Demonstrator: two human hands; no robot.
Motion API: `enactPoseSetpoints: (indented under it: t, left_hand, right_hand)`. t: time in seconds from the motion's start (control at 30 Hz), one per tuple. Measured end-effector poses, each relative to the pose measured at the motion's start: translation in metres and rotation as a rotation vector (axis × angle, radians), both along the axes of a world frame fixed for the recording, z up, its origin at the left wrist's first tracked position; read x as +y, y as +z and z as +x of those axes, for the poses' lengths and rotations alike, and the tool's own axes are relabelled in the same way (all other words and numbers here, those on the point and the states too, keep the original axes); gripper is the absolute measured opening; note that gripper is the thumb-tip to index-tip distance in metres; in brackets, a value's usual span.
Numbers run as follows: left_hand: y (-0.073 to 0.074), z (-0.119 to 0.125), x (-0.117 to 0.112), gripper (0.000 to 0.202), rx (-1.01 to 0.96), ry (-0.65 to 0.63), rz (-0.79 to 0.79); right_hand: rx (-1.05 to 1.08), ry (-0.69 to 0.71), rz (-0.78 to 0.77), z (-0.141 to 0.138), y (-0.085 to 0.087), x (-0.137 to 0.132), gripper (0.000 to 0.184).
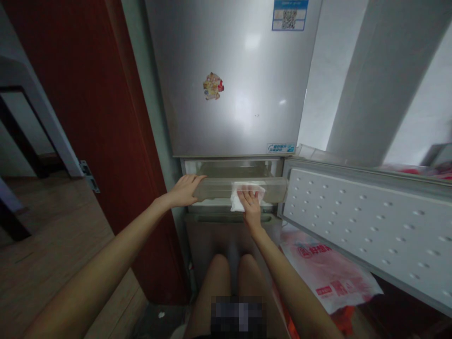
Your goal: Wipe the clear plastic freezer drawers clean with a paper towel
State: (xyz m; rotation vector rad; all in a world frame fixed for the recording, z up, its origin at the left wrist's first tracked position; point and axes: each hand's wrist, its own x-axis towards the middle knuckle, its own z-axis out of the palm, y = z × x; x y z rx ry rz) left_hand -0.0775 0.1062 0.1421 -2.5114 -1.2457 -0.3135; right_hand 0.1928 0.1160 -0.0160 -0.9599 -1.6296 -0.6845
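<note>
Silver fridge [233, 117], red door [123, 141]; translucent drawer [213, 189], my left hand [184, 190] clasping its end; white cloth [235, 198] under my spread right hand [251, 208].

Wearer's body: left fingers [189, 181] and right fingers [247, 197] bare, forearms [113, 259] and legs [216, 287] uncovered; dark garment [226, 325] at the lap, pixelated, its cut indistinct
</note>
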Motion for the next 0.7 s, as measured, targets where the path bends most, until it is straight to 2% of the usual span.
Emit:
enactPoseSetpoints:
  t: [0.17, 0.5, 0.7]
  left_hand:
    - [0.0, 0.001, -0.001, 0.079, 0.001, 0.007, 0.003]
    - [-0.001, 0.002, -0.001, 0.08, -0.008, 0.012, 0.01]
    - [0.002, 0.004, -0.006, 0.08, 0.015, 0.046, -0.014]
  right_hand:
    - [-0.08, 0.028, -0.064, -0.019, 0.007, 0.001, 0.058]
    - [-0.239, 0.077, -0.183, -0.076, 0.024, 0.006, 0.049]
    - [-0.325, 0.074, -0.188, -0.082, 0.026, 0.006, 0.047]
